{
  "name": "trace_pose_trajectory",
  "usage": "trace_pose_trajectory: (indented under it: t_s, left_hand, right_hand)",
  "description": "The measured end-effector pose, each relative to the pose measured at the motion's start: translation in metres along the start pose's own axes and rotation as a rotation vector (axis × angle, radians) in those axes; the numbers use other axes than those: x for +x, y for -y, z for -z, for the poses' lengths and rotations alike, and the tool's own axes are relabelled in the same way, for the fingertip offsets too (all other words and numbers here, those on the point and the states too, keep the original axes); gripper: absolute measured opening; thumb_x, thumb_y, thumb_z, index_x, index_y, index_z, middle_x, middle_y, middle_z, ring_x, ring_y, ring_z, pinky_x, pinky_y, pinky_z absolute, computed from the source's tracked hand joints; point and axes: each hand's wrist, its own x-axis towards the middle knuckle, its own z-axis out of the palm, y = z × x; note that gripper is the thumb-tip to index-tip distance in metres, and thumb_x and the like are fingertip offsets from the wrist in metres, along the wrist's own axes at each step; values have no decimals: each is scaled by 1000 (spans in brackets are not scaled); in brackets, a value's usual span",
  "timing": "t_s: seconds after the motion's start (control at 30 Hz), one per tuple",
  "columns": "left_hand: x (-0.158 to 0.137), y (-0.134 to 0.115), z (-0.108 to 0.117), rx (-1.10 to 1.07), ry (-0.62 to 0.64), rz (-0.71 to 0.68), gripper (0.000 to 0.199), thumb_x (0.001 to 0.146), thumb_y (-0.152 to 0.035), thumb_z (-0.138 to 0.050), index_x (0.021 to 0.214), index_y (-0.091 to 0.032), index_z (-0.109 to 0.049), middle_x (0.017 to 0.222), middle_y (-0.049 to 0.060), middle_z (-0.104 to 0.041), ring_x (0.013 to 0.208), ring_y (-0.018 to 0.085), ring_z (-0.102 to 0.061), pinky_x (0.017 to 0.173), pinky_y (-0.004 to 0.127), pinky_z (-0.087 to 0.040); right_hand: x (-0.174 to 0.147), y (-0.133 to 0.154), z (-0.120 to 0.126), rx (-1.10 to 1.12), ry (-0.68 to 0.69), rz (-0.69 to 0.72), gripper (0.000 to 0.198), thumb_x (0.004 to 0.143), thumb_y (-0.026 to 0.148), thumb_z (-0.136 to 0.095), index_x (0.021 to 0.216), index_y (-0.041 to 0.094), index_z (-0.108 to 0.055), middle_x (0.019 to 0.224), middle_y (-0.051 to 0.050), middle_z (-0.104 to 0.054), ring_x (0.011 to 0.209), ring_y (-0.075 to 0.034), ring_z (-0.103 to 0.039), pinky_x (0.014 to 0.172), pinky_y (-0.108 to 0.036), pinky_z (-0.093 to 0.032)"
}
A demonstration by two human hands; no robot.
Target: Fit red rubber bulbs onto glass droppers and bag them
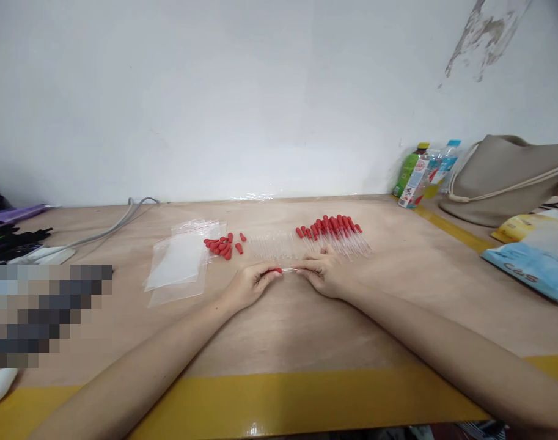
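Near the middle of the table, my left hand [253,283] pinches a red rubber bulb [277,270] between thumb and fingers. My right hand [323,272] is closed on a thin clear dropper tube [288,269], which lies level between the two hands, its end at the bulb. Just beyond my hands lies a row of bare clear tubes [272,245]. To the left is a small pile of loose red bulbs [222,245]. Behind my right hand lie several droppers with red bulbs on their tubes [336,227], side by side.
Clear zip bags [180,260] lie left of the bulbs. A grey cable [109,229] runs along the back left. Bottles [418,174], a grey bag [503,180] and a blue packet [530,272] stand or lie at the right. Yellow tape [279,400] lines the table's front edge.
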Motion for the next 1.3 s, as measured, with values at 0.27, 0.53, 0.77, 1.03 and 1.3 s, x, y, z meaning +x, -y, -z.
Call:
trace_pose_trajectory:
  t_s: [0.27, 0.53, 0.77, 1.03, 1.3]
  left_hand:
    - [1, -2, 0, 93, 29, -9, 16, 85, -28, -50, 89, -17, -60, 76, 2, -64, 65, 12, -56, 61, 23, -43]
    - [1, -5, 3, 67, 77, -59, 16, 86, -26, -48, 88, -16, -60, 76, 2, -63, 66, 11, -55, 62, 21, -43]
    - [-1, -7, 1, 76, 136, -120, 18, 86, -27, -46, 88, -15, -59, 73, 3, -60, 64, 12, -54, 61, 23, -43]
    - [-1, -5, 0, 72, 149, -157, 17, 86, -25, -46, 91, -15, -60, 77, 4, -63, 70, 13, -56, 65, 24, -45]
    - [-1, 4, -4, 122, 119, -190, 19, 87, -24, -45, 96, -16, -59, 83, 6, -63, 74, 14, -58, 68, 24, -46]
  right_hand:
    - [0, 6, -1, -210, -123, 119, 24, 88, 23, -40, 88, 18, -63, 71, -3, -62, 64, -11, -48, 70, -31, -24]
    - [0, 1, -5, -174, -138, 244, 20, 86, 16, -40, 82, 16, -60, 70, -3, -59, 69, -14, -47, 70, -30, -28]
    - [0, 9, -4, -133, -45, 211, 23, 87, 20, -39, 81, 16, -61, 69, -3, -58, 69, -14, -46, 70, -31, -26]
    - [2, 14, -7, -130, -5, 175, 23, 86, 21, -40, 79, 17, -61, 67, -3, -58, 67, -14, -45, 69, -31, -24]
    - [6, 16, -3, -130, 80, 112, 22, 86, 21, -41, 81, 16, -62, 71, -4, -61, 71, -15, -47, 71, -31, -25]
